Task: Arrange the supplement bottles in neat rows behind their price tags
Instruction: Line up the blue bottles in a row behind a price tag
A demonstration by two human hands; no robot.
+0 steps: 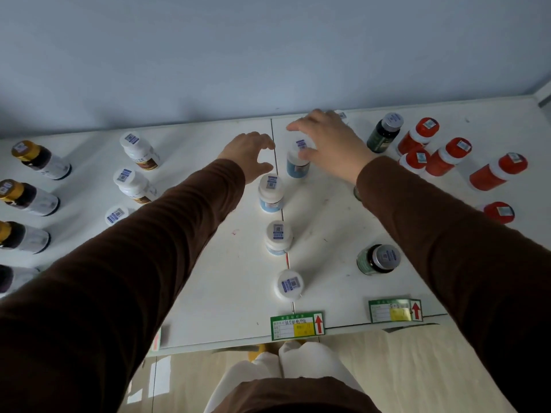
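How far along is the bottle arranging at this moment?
Roughly midway. Done: four white-capped blue bottles stand in a row behind the middle price tag. In hand: the right hand touches the rearmost blue bottle; the left hand hovers open beside it. Left: the red bottles sit clustered, and the two green bottles stand far apart behind the right price tag.

Both arms reach forward in dark brown long sleeves, forearms converging toward the middle. The left hand (250,155) is held palm down, fingers loosely curled, with the thumb spread to form an open C that grips nothing. The right hand (326,141) lies higher and farther forward, palm down, fingers extended, its thumb touching the white round cap of a blue-labelled plastic bottle (298,159).
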